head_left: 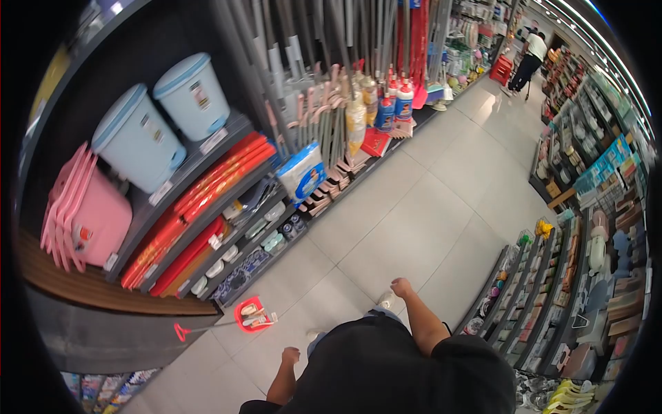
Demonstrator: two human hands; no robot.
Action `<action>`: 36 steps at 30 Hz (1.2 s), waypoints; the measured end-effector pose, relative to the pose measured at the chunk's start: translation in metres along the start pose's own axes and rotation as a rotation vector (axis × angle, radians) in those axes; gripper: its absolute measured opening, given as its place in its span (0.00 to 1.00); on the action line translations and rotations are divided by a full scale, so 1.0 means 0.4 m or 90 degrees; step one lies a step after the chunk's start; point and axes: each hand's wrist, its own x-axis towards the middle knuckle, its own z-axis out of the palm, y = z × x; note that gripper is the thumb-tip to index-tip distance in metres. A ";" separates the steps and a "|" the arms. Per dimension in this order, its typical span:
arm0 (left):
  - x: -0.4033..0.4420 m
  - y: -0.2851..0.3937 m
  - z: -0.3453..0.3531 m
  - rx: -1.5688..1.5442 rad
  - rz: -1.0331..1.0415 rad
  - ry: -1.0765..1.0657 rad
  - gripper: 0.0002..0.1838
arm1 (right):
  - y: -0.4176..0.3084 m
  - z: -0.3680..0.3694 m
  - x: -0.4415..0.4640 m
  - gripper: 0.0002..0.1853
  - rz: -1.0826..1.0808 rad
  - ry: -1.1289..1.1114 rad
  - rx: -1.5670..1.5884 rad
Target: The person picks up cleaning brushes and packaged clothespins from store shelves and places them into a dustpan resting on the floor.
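My left hand (291, 355) hangs low beside my black shirt, its fingers curled in with nothing seen in them. Nearest to it is a red shopping basket (247, 324) on the floor, apart from the hand. Several small items lie in the basket, too small to name, and a long handle with a red grip (181, 332) reaches out from it to the left. On the other side, my right hand (400, 286) is held out in a loose fist over the tiled floor (372, 234), above one of my shoes (387, 299). It touches nothing.
Left shelves hold light blue bins (138, 141), pink baskets (89, 207), red packages (155, 245) and a blue-white pack (302, 174). Mop poles and bottles (385, 112) line the aisle. Shelves of small goods (552, 276) curve along the right. A person (529, 61) stands beside a red basket (502, 69) far down.
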 end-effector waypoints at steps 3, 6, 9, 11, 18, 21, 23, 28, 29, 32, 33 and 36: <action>0.036 0.130 -0.027 0.331 0.094 -0.170 0.17 | 0.230 -0.014 0.036 0.16 0.066 -0.037 -0.074; 0.079 0.340 -0.096 0.109 -0.090 -0.218 0.16 | 0.393 -0.055 0.033 0.16 0.147 -0.092 -0.098; 0.166 0.490 -0.084 -0.101 -0.212 -0.077 0.16 | 0.512 -0.152 0.038 0.15 0.199 -0.098 -0.088; 0.230 0.549 -0.087 -0.163 -0.220 0.005 0.17 | 0.583 -0.189 0.054 0.15 0.238 -0.099 -0.073; 0.416 0.803 -0.320 -0.144 -0.081 0.030 0.15 | 0.628 -0.340 0.087 0.15 0.300 0.050 0.135; 0.493 0.943 -0.408 -0.179 -0.116 -0.039 0.14 | 0.650 -0.331 0.112 0.15 0.331 0.074 0.186; 0.568 0.992 -0.418 -0.155 -0.071 -0.037 0.14 | 0.646 -0.319 0.118 0.16 0.366 0.060 0.212; 0.822 1.043 -0.362 -0.182 -0.013 -0.082 0.14 | 0.653 -0.355 0.138 0.15 0.422 -0.015 0.241; 0.849 1.083 -0.386 -0.205 -0.016 -0.111 0.14 | 0.670 -0.355 0.147 0.16 0.439 -0.024 0.247; 0.976 1.167 -0.462 -0.231 0.001 -0.176 0.14 | 0.727 -0.398 0.207 0.15 0.528 -0.005 0.306; 1.042 1.171 -0.482 -0.216 0.024 -0.183 0.14 | 0.746 -0.421 0.222 0.15 0.557 0.001 0.323; 1.162 1.310 -0.623 -0.052 0.100 -0.187 0.15 | 0.850 -0.436 0.328 0.12 0.542 0.121 0.397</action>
